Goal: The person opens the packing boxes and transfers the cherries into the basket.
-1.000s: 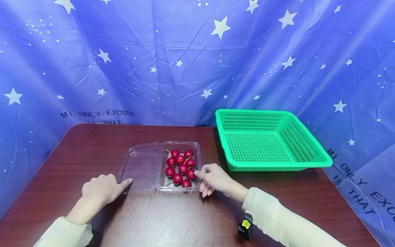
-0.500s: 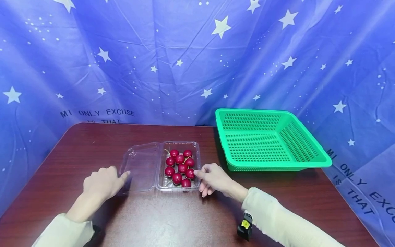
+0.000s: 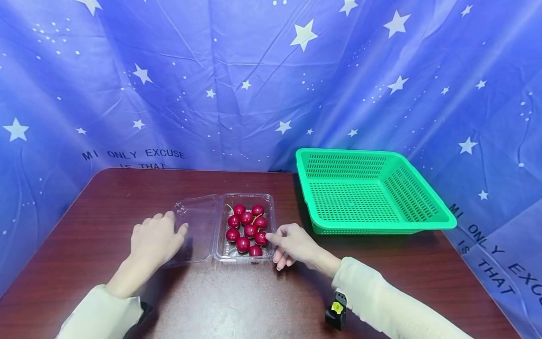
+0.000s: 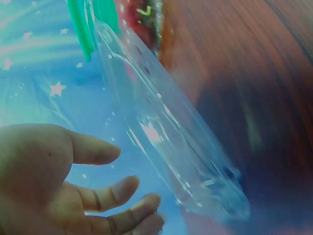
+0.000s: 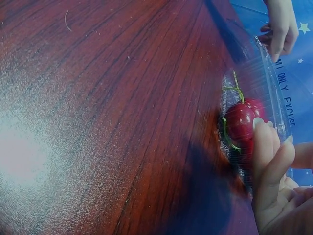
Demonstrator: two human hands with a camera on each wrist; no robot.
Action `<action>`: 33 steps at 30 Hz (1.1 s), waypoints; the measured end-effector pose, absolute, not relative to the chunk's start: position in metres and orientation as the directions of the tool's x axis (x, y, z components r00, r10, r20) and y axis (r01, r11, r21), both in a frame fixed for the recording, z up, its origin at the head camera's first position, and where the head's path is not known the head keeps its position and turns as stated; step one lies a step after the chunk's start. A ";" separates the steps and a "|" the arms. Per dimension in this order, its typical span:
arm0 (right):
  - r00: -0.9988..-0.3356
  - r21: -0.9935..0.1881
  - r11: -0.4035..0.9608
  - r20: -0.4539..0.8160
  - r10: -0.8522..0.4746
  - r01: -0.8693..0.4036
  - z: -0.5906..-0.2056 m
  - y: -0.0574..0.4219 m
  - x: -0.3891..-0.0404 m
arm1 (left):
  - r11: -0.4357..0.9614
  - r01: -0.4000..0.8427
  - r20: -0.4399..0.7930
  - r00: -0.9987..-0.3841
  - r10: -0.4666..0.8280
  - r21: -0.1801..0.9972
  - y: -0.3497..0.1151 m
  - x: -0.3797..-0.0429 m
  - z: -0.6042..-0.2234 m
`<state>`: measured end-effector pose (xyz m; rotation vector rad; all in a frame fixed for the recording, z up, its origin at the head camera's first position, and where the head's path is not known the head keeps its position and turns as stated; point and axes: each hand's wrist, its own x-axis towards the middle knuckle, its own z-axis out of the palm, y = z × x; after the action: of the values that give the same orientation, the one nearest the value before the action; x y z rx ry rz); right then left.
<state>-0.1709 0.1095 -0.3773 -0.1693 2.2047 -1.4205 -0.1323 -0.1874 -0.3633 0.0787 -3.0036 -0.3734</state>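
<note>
A clear plastic clamshell box (image 3: 244, 258) lies open on the table, several dark red cherries (image 3: 250, 231) in its right half. Some cherries (image 5: 240, 120) have green stems. The transparent lid (image 3: 196, 230) extends left from the hinge. My right hand (image 3: 296, 245) grips the box's right rim between thumb and fingers, close beside the nearest cherry. My left hand (image 3: 154, 238) is over the lid's outer left edge, fingers relaxed. In the left wrist view, that hand (image 4: 93, 191) has spread, slightly bent fingers beside the lid (image 4: 166, 132), with nothing between them.
A green perforated plastic basket (image 3: 355, 202) stands on the right of the brown wooden table (image 3: 237, 301), just behind my right hand. A blue curtain with white stars (image 3: 237, 94) hangs behind and on both sides. A black wrist mount (image 3: 336, 310) hangs under my right sleeve.
My left hand has lifted from the lid's front left corner and moved away from me and slightly right, its fingers loosening. My right hand and the box have stayed almost still.
</note>
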 end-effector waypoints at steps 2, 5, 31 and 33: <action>-0.861 -0.881 0.443 -0.348 -0.369 0.166 -0.377 0.109 -0.171 | 0.961 -0.026 0.105 -0.993 -0.057 0.275 -0.181 -0.132 -0.361; -0.859 -0.882 0.440 -0.350 -0.374 0.168 -0.376 0.109 -0.170 | 0.950 -0.013 0.096 -0.994 -0.046 0.313 -0.170 -0.130 -0.357; -0.853 -0.885 0.430 -0.357 -0.381 0.178 -0.375 0.110 -0.171 | 0.945 -0.015 0.083 -0.996 -0.045 0.328 -0.114 -0.157 -0.375; -0.853 -0.885 0.431 -0.356 -0.382 0.176 -0.376 0.110 -0.171 | 0.954 -0.012 0.091 -0.995 -0.041 0.301 -0.111 -0.157 -0.376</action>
<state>-0.1710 0.1097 -0.3757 -0.1733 2.1733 -1.4320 -0.1568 -0.1115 -0.3764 0.0411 -3.0100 -0.4629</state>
